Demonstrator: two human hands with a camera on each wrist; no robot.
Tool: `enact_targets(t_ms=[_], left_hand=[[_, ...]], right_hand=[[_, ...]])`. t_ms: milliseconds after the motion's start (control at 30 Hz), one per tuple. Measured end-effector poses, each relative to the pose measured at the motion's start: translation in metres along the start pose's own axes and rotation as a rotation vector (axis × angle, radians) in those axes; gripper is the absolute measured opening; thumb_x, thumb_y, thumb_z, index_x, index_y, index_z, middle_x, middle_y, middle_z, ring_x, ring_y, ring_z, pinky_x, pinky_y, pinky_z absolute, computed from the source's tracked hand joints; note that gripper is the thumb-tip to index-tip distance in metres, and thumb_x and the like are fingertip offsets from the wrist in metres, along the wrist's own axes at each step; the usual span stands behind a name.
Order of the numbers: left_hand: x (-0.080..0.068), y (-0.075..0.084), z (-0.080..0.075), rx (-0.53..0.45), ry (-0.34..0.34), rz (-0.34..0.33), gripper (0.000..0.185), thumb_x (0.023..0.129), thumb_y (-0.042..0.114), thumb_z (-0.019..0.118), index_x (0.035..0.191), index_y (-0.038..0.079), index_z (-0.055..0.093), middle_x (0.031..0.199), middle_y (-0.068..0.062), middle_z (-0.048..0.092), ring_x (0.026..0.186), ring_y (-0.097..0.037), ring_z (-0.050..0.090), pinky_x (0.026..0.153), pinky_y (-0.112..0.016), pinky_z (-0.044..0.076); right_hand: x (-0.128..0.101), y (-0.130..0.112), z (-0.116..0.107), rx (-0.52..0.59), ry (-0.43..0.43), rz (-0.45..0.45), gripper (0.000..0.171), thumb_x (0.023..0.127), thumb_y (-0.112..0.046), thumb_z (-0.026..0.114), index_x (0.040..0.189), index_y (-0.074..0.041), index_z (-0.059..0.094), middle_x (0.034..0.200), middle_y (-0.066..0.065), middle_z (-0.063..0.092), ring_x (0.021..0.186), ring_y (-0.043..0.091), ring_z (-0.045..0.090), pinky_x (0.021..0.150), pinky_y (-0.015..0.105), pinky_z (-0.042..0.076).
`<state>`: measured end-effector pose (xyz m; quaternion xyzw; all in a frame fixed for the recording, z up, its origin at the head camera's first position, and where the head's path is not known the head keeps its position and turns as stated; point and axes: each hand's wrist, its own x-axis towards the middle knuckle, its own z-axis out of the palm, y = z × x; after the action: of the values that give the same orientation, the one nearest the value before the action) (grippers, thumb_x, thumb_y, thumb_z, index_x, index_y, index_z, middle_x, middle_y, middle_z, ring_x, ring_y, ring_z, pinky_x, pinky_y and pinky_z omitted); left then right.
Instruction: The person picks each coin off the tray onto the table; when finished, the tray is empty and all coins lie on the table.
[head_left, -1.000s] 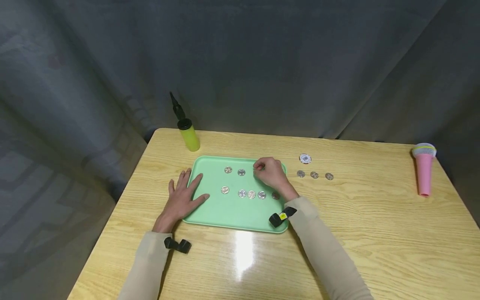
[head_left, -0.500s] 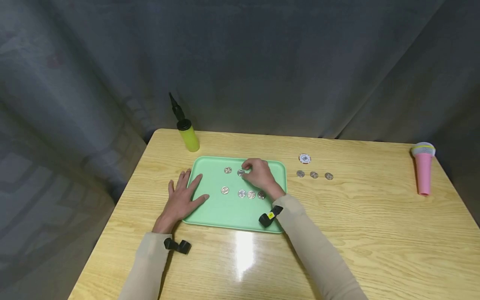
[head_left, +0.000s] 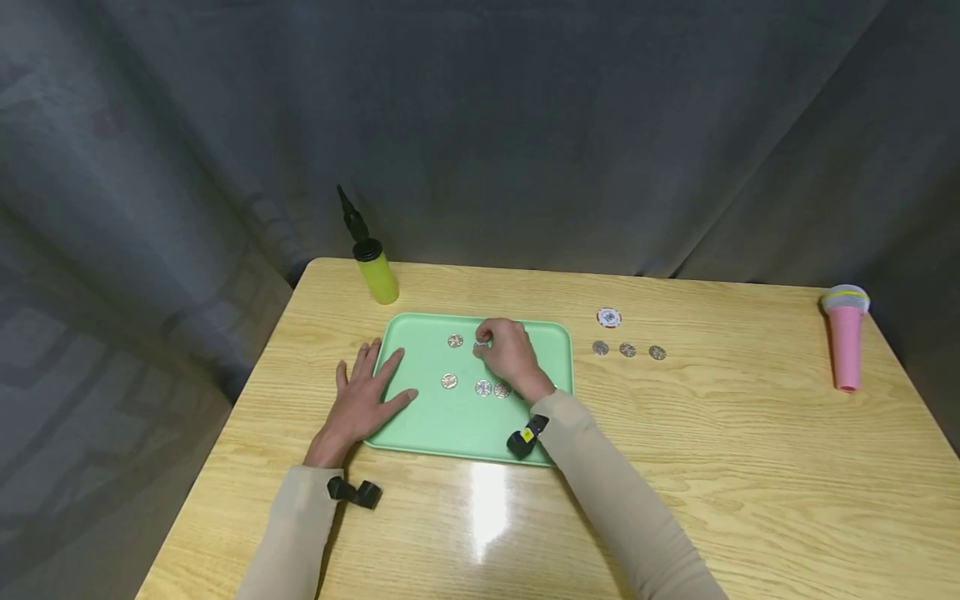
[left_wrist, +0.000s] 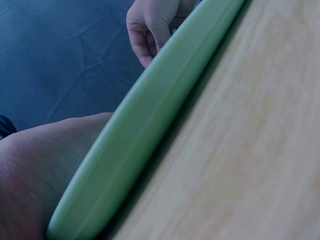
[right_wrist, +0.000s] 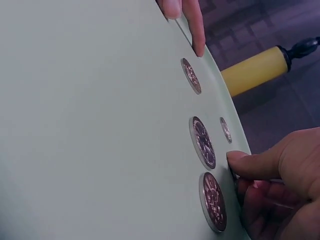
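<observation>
My left hand lies spread over the left rim of the green tray, fingers straight. Over the tray's back half, my right hand has its thumb and fingers curled at a silver coin, which they partly hide. In the right wrist view the thumb and a finger meet at this coin's dark edge. Left of it is another coin. A front row shows a coin at left and two closer together, one beside the other. My right arm covers the tray's right front part.
Right of the tray, a poker chip lies behind a row of three coins, the middle one included. A yellow-green hand pump stands at the back left. A pink toy microphone lies at the far right. Grey curtains surround the table.
My right hand has moved left over the tray to the back-row coin, and its fingers now close around it. The right arm covers more of the front row. The left hand stays put.
</observation>
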<state>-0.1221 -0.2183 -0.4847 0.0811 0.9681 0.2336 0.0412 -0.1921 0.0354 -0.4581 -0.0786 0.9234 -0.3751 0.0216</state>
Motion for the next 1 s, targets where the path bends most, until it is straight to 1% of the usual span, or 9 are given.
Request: enact_targets(t_ms=[200, 367, 467, 567, 700, 867, 1000], left_hand=[[0.001, 0.0, -0.001, -0.001, -0.005, -0.001, 0.078, 0.093, 0.049, 0.061, 0.157, 0.015, 0.034, 0.168, -0.022, 0.011, 0.156, -0.045, 0.005, 0.118, -0.073, -0.001], [0.0, 0.001, -0.001, 0.001, -0.009, 0.0, 0.078, 0.093, 0.05, 0.061, 0.157, 0.014, 0.034, 0.168, -0.023, 0.01, 0.156, -0.046, 0.005, 0.117, -0.073, -0.001], [0.0, 0.0, -0.001, 0.001, -0.01, -0.001, 0.078, 0.093, 0.05, 0.061, 0.157, 0.014, 0.034, 0.168, -0.023, 0.01, 0.156, -0.045, 0.005, 0.118, -0.073, -0.001], [0.0, 0.0, -0.001, 0.004, -0.011, 0.001, 0.078, 0.093, 0.05, 0.061, 0.157, 0.014, 0.033, 0.168, -0.022, 0.01, 0.156, -0.045, 0.005, 0.118, -0.073, -0.002], [0.0, 0.0, -0.001, 0.001, -0.015, -0.003, 0.078, 0.093, 0.05, 0.061, 0.158, 0.015, 0.033, 0.169, -0.022, 0.01, 0.157, -0.044, 0.004, 0.118, -0.073, -0.002], [0.001, 0.0, 0.0, 0.003, -0.017, -0.006, 0.078, 0.093, 0.05, 0.06, 0.158, 0.015, 0.033, 0.169, -0.021, 0.01, 0.157, -0.044, 0.005, 0.118, -0.072, -0.002], [0.001, 0.0, 0.0, 0.005, -0.015, -0.005, 0.078, 0.093, 0.05, 0.06, 0.157, 0.015, 0.033, 0.169, -0.021, 0.01, 0.157, -0.044, 0.005, 0.118, -0.073, -0.001]], right_hand=[[0.0, -0.003, 0.0, -0.031, -0.008, 0.015, 0.021, 0.083, -0.006, 0.078, 0.104, -0.004, 0.076, 0.098, 0.01, 0.075, 0.091, 0.023, 0.068, 0.083, 0.039, 0.057], [0.0, -0.002, -0.001, -0.037, -0.011, 0.01, 0.019, 0.083, -0.007, 0.079, 0.101, -0.005, 0.077, 0.093, 0.009, 0.074, 0.085, 0.021, 0.065, 0.078, 0.036, 0.055], [0.0, -0.001, -0.001, -0.027, -0.012, 0.014, 0.017, 0.082, -0.007, 0.08, 0.099, -0.006, 0.078, 0.09, 0.008, 0.072, 0.082, 0.019, 0.062, 0.074, 0.033, 0.051], [-0.001, 0.0, -0.002, -0.014, -0.016, 0.02, 0.015, 0.083, -0.008, 0.079, 0.097, -0.006, 0.078, 0.089, 0.008, 0.07, 0.082, 0.019, 0.06, 0.073, 0.032, 0.049], [-0.002, 0.0, -0.003, -0.003, -0.017, 0.026, 0.013, 0.084, -0.008, 0.078, 0.097, -0.006, 0.077, 0.09, 0.008, 0.071, 0.084, 0.021, 0.062, 0.077, 0.035, 0.051], [-0.005, 0.001, -0.006, 0.032, -0.013, 0.028, 0.007, 0.087, -0.009, 0.075, 0.095, -0.008, 0.077, 0.086, 0.006, 0.073, 0.079, 0.018, 0.063, 0.075, 0.033, 0.052], [-0.007, 0.003, -0.011, 0.046, -0.016, 0.016, 0.007, 0.089, -0.009, 0.074, 0.094, -0.007, 0.078, 0.084, 0.007, 0.074, 0.078, 0.017, 0.065, 0.075, 0.032, 0.053]])
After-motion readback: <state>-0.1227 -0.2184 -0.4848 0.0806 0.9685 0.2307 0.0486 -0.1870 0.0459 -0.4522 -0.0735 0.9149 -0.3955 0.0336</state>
